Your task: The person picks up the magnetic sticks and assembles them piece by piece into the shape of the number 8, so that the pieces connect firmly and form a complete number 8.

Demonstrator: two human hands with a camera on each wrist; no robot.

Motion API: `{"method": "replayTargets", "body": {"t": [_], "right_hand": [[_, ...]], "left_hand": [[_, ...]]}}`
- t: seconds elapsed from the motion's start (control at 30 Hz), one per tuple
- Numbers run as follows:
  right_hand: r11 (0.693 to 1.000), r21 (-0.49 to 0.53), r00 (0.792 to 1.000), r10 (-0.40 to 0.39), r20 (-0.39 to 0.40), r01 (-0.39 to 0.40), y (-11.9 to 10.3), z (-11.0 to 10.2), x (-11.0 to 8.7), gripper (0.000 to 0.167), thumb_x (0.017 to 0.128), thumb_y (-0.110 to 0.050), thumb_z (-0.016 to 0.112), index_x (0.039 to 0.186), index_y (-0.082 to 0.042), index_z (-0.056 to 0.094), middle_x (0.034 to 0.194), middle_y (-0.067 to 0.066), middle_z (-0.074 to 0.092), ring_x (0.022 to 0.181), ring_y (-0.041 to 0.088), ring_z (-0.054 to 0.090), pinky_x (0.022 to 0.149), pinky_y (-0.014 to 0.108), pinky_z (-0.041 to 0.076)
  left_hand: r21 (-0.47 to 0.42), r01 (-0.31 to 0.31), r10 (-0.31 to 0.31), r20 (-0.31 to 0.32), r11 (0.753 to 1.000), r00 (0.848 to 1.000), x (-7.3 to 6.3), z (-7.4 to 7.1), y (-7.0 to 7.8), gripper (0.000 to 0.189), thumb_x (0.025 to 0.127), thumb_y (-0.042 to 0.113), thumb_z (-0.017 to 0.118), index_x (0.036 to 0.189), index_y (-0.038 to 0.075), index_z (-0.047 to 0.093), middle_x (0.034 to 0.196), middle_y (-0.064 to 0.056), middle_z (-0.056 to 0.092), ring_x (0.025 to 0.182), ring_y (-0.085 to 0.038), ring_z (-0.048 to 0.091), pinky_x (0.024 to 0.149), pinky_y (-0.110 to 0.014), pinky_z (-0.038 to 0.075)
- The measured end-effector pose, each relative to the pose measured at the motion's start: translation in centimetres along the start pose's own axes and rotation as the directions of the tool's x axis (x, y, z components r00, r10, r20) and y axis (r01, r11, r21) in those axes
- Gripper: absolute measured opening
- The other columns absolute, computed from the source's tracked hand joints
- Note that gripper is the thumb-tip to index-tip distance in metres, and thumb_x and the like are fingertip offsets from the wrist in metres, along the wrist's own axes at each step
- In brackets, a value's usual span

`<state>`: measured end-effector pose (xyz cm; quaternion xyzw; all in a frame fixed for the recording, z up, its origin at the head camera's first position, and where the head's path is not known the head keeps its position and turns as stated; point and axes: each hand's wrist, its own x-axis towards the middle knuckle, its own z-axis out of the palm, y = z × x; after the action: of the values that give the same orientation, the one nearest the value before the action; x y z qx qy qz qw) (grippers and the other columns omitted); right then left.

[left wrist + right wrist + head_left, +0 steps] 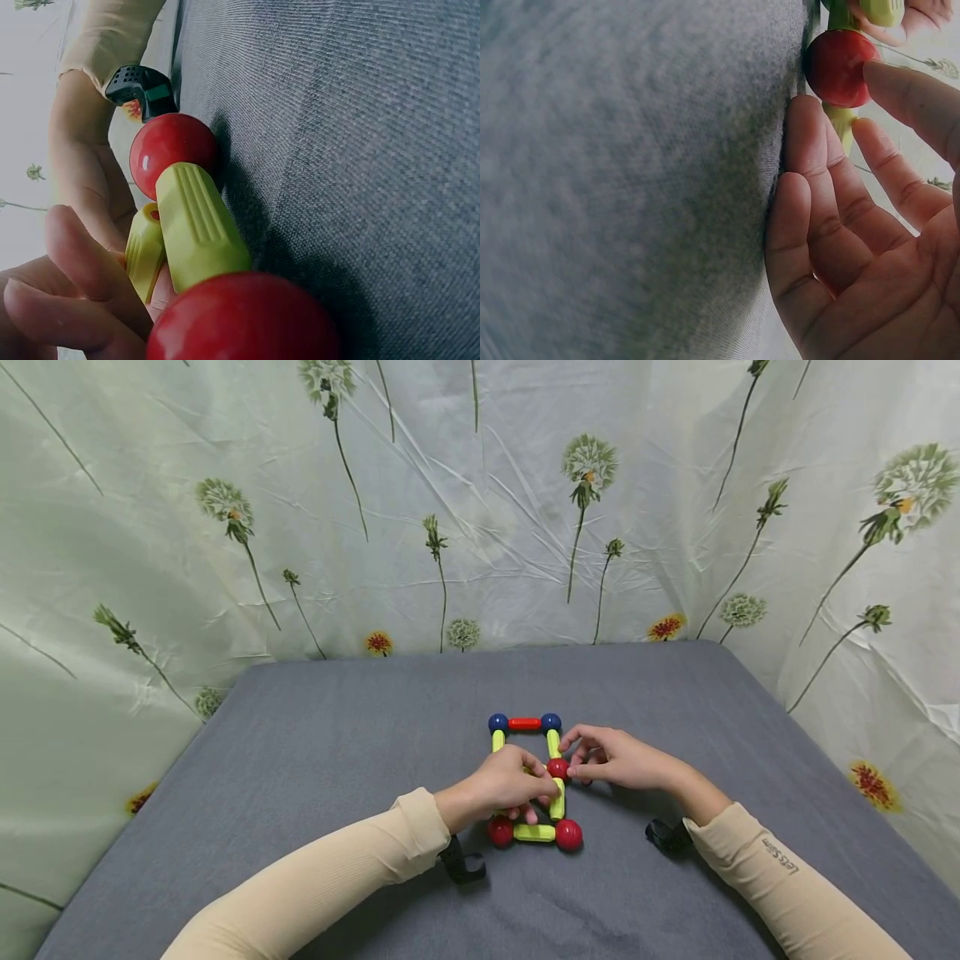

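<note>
A flat ladder-like frame of magnetic rods and balls lies on the grey cloth. My left hand (510, 781) reaches over it and pinches a yellow-green rod (557, 799) at its right side, between the middle red ball (557, 768) and the front right red ball (568, 835). In the left wrist view this rod (146, 251) tilts beside the front yellow-green rod (201, 221). My right hand (618, 758) is at the middle red ball (843, 69), its thumb touching it and its other fingers loosely spread. The left hand hides part of the frame's middle.
Two blue balls (551, 722) joined by a red rod (525, 724) form the far end. Another red ball (500, 832) sits at the front left corner. Black straps (463, 865) hang below both wrists. A flower-print curtain (480, 510) rises behind the cloth-covered table (337, 718).
</note>
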<state>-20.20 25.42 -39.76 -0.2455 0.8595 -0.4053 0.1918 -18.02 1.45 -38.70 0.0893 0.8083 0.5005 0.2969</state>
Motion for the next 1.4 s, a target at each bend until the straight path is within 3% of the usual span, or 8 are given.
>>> {"method": "replayTargets", "body": {"t": [0.57,1.4], "right_hand": [[1.0,-0.001,1.0,-0.001,-0.004,0.001,-0.1,0.16,-0.02,0.034,0.101,-0.022,0.069,0.129,-0.007,0.057,0.098,0.007,0.069,0.071,0.016,0.058,0.059,0.026,0.046],[1.0,-0.003,1.0,0.005,-0.004,-0.005,0.04,0.22,-0.03,0.033,0.101,-0.022,0.069,0.128,-0.007,0.057,0.098,0.008,0.068,0.071,0.016,0.058,0.06,0.025,0.046]], "left_hand": [[-0.003,0.001,-0.001,-0.026,1.0,1.0,-0.15,0.61,0.21,0.016,0.09,0.022,0.082,0.083,0.01,0.074,0.078,-0.008,0.078,0.042,-0.011,0.058,0.041,-0.019,0.036],[0.155,-0.026,0.034,-0.055,0.988,0.998,-0.29,0.89,0.44,0.019,0.092,0.031,0.081,0.081,0.017,0.076,0.073,0.0,0.077,0.042,-0.01,0.058,0.039,-0.02,0.036]]}}
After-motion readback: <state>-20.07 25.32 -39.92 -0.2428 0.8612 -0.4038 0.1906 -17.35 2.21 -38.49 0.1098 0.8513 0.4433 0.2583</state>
